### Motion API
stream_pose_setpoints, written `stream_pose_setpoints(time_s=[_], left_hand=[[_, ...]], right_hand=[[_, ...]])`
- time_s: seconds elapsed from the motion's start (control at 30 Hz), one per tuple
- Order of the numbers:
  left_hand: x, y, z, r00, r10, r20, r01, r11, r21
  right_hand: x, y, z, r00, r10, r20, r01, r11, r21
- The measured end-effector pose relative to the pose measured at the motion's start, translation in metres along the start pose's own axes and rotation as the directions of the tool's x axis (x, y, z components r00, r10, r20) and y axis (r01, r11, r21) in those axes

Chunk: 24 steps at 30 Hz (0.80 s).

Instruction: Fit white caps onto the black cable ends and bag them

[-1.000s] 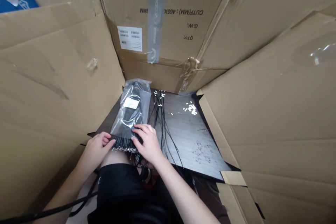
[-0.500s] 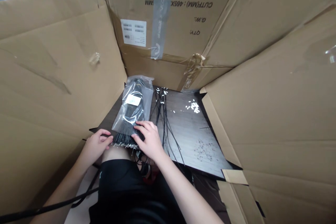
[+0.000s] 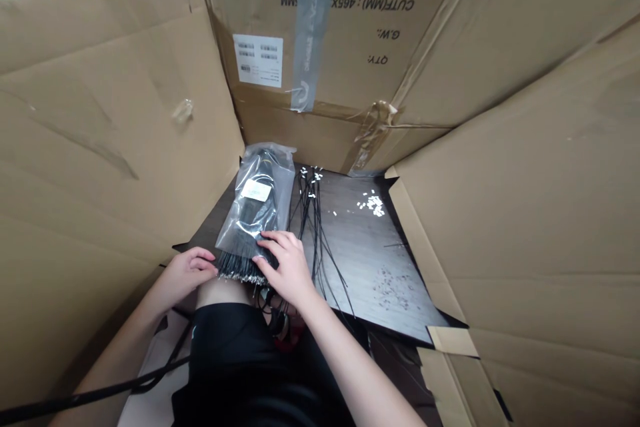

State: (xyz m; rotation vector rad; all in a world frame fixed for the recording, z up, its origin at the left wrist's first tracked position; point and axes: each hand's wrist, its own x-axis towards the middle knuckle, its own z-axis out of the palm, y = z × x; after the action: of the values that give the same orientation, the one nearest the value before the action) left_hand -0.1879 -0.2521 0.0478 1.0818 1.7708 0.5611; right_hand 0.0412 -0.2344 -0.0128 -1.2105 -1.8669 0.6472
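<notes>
Head view: left of the plastic bag, the left hand curls beside the wire bundle; whether it pinches any, I cannot tell. The bundle juts from the bag's near end. On the bag's lower right, the right hand rests, fingers spread. Right of the bag lie loose black wires.

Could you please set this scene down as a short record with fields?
Left hand: beside the left edge of the wire ends; contact unclear
Right hand: fingers spread over the lower right of the clear bag
Left hand location: near the table's front edge
Bag: white label on top, dark wires inside, ends sticking out toward the person
Right of bag: loose black wires
Farther right: small white pieces, tiny dark bits
Surface: dark table
Surroundings: cardboard walls
</notes>
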Motion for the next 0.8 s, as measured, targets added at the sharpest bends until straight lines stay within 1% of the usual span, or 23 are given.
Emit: stream_pose_setpoints(time_s=[0.13, 0.37, 0.53, 0.7, 0.8], left_hand=[[0.0037, -0.0064, -0.0005, 0.998, 0.060, -0.033, -0.060, 0.998, 0.001], [0.0059, -0.0068, 0.0005, 1.000, 0.012, -0.020, -0.012, 1.000, -0.011], [0.0037, -0.0028, -0.0015, 1.000, -0.031, 0.005, 0.030, 0.998, 0.056], [0.0045, 0.0003, -0.0007, 1.000, -0.011, 0.013, 0.010, 0.999, 0.038], [0.0093, -0.0031, 0.0013, 0.999, 0.048, 0.015, -0.049, 0.998, 0.041]], right_hand=[[-0.0002, -0.0005, 0.0011, 1.000, -0.009, -0.004, 0.008, 1.000, -0.025], [-0.0007, -0.0024, 0.0012, 0.999, -0.035, 0.005, 0.035, 0.997, -0.067], [-0.0006, -0.0030, 0.0007, 1.000, -0.031, 0.004, 0.031, 0.997, -0.066], [-0.0004, -0.0032, -0.0002, 1.000, -0.029, 0.005, 0.030, 0.998, -0.061], [-0.0004, -0.0031, -0.0004, 1.000, -0.030, 0.008, 0.031, 0.998, -0.058]])
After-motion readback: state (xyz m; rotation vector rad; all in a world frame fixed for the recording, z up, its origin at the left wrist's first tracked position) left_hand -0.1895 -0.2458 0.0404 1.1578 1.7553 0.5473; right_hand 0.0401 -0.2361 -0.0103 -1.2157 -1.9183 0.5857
